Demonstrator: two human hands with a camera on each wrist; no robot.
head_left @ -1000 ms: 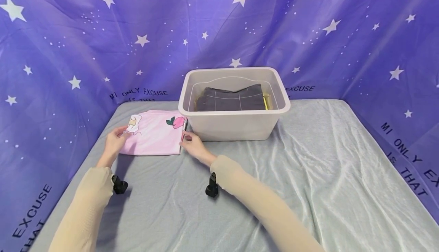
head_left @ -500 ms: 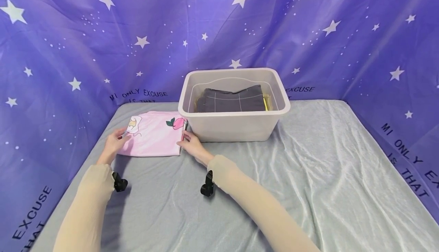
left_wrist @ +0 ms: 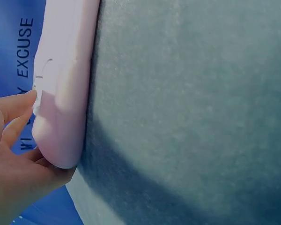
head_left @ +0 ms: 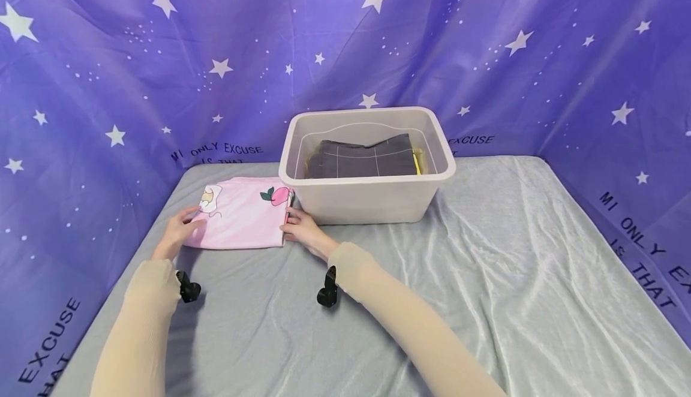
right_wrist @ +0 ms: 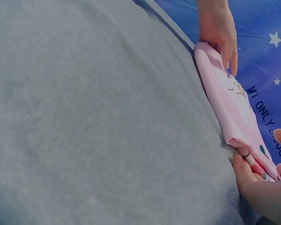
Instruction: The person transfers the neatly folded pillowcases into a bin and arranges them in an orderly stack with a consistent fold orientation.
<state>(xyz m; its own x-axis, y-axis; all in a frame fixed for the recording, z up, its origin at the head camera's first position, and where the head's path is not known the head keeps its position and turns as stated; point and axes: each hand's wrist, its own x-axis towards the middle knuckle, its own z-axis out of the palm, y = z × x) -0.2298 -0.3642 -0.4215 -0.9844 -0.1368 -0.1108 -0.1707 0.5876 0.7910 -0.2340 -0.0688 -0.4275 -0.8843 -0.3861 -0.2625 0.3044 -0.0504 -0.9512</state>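
A folded pink cloth (head_left: 243, 214) with a printed peach and a white figure lies flat left of the bin; which garment it is I cannot tell. My left hand (head_left: 178, 229) holds its left end, with fingers above and below the edge in the left wrist view, where the cloth (left_wrist: 63, 93) looks thick and rounded. At the opposite end my right hand (head_left: 305, 229) grips the layered edge. In the right wrist view one raised finger of the right hand (right_wrist: 267, 197) stands apart from the cloth, while others touch its folds.
A light grey plastic bin (head_left: 367, 202) stands at the back centre, its left side close to the cloth. Inside it lies dark grid-patterned fabric (head_left: 358, 160) with something yellow (head_left: 417, 163) beside it. Grey velvety fabric (head_left: 486, 265) covers the table. Purple star-printed curtains (head_left: 324, 25) enclose three sides.
Both hands stay at the ends of the pink cloth. The right hand has shifted slightly at its edge. The cloth keeps nearly the same place, and the bin has not moved.
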